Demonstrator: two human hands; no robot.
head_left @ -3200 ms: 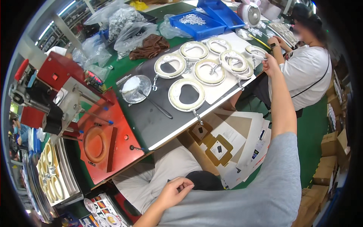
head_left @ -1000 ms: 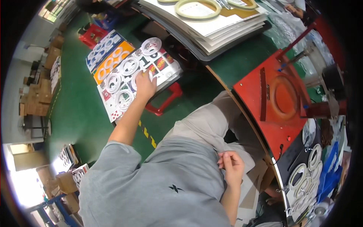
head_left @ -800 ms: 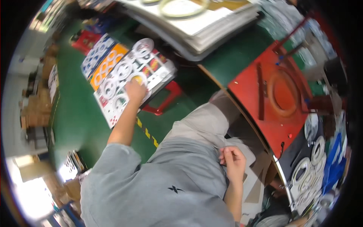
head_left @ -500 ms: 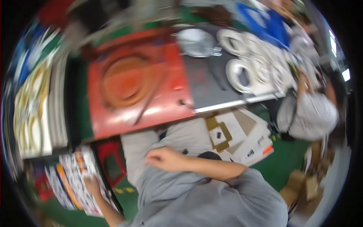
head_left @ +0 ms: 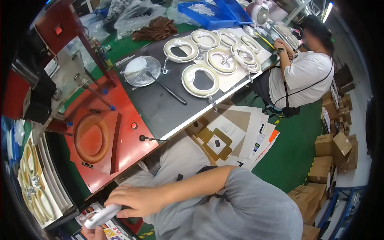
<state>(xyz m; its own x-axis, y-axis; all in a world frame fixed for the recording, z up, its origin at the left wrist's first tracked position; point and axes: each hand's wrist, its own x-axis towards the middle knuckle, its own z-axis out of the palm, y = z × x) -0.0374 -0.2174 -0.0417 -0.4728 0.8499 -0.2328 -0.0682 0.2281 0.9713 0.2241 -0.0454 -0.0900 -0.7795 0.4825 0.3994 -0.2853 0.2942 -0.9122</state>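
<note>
1. Lying in a black tray at the lower left are several tray rings, pale, on a stack of sheets, with silvery bits among them.
2. A clear bag, top left of centre, bulges with small greyish pieces, too unclear to name.
3. In the upper left-centre a round dish, wrapped in clear film, holds a white mass; a dark spatula rests its tip in it and its handle on the table.
4. A blue bin, top centre, holds many small white pieces.
5. Cardboard boxes crowd the right; I cannot see inside most of them.
6. A red press fills the left, a round mould on its base; its upper parts hide some of what lies behind.
7. A brown cloth lies crumpled below the bag.
8. Table rings spread across the upper centre, some overlapping, some with metal chains.
9. Papers and brown card lie below the table edge, right of centre.
10. A co-worker in a white shirt sits upper right, near a pink fan.
11. The left hand, cut by the bottom edge, pinches the lower end of a white ring, held tilted over a printed board.
12. The right hand curls its fingers over the ring's upper end, thumb beneath; its forearm crosses the lap.
</note>
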